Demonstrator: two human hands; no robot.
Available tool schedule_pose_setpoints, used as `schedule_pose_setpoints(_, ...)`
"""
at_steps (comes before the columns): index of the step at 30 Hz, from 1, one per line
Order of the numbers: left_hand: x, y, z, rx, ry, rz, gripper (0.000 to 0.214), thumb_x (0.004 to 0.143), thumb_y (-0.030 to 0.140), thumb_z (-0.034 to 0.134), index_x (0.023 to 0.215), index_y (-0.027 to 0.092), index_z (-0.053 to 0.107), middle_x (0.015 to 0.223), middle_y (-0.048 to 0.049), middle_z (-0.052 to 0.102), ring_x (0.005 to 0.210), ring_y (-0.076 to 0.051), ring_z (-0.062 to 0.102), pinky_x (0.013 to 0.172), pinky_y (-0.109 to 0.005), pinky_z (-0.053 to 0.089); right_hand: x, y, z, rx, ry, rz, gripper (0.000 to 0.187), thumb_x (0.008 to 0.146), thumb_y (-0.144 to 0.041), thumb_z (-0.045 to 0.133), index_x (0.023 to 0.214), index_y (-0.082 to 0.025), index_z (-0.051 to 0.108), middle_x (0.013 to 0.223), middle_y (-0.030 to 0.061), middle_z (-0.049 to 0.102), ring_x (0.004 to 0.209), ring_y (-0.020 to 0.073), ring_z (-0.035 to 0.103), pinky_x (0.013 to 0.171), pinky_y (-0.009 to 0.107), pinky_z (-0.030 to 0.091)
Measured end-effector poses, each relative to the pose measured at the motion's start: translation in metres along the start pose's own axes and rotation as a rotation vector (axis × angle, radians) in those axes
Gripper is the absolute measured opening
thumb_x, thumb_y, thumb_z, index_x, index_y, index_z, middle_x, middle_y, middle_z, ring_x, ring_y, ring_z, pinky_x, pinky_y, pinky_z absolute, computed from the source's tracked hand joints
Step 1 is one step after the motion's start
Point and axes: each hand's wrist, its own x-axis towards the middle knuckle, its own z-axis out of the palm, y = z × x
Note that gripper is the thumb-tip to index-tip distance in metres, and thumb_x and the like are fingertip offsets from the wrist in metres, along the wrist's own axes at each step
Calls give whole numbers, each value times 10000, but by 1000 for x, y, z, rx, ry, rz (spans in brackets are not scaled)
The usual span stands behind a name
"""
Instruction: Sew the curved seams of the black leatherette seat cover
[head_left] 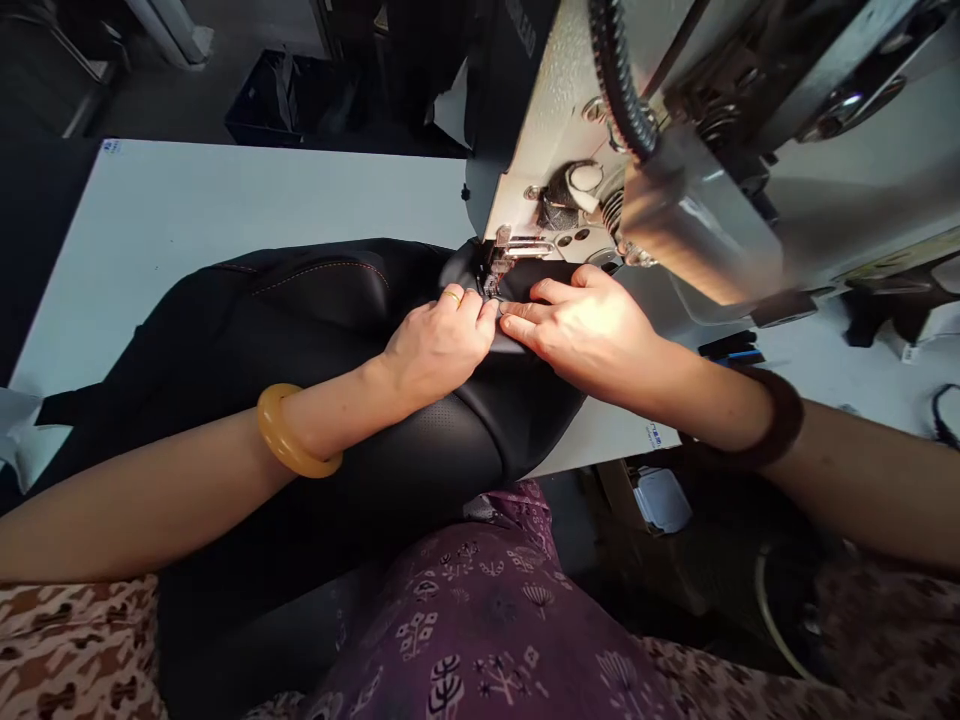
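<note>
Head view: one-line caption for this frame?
Left hand and right hand press black upholstery at a sewing machine's foot.

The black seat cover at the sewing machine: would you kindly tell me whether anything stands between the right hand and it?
Nothing visible does: the right hand lies directly on the black seat cover, close beside the presser foot.

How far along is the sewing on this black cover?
Done: a curved orange-stitched seam already runs across the black perforated leather-like cover. In hand: the left hand and right hand press the cover beside the steel presser foot of the cream sewing machine. Left: I cannot tell how much; no finished stitching shows at the foot.
</note>
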Motion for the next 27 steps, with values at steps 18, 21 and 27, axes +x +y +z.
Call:
schedule_pose_setpoints(18, -76, -144, 34, -321, -376, 193, 298, 876, 180, 471, 612, 204, 608, 458, 90, 553, 345, -53, 460, 348, -171, 268, 15, -26, 3, 88, 81, 112, 288, 863, -154, 407, 1082, -78, 578, 1024, 152, 591, 920, 264, 547, 656, 351, 323)
schedule_pose_setpoints(21, -44, -128, 22, -204, -87, 156, 158, 866, 281, 538, 775, 217, 650, 613, 21, 646, 499, -135, 593, 424, -216, 396, 11, -35, 5, 69, 44, 128, 339, 897, -98, 326, 1120, -95, 581, 1077, 135, 576, 923, 247, 543, 671, 354, 325)
schedule_pose_setpoints(27, 23, -102, 25, -132, 243, 628, 290, 939, 222, 416, 1071, 228, 674, 1166, -51, 676, 1118, -205, 587, 972, -376, 467, 4, -43, 11, 53, 0, 164, 452, 958, -89, 214, 1347, -41, 440, 1196, 142, 594, 1002, 225, 550, 737, 355, 365)
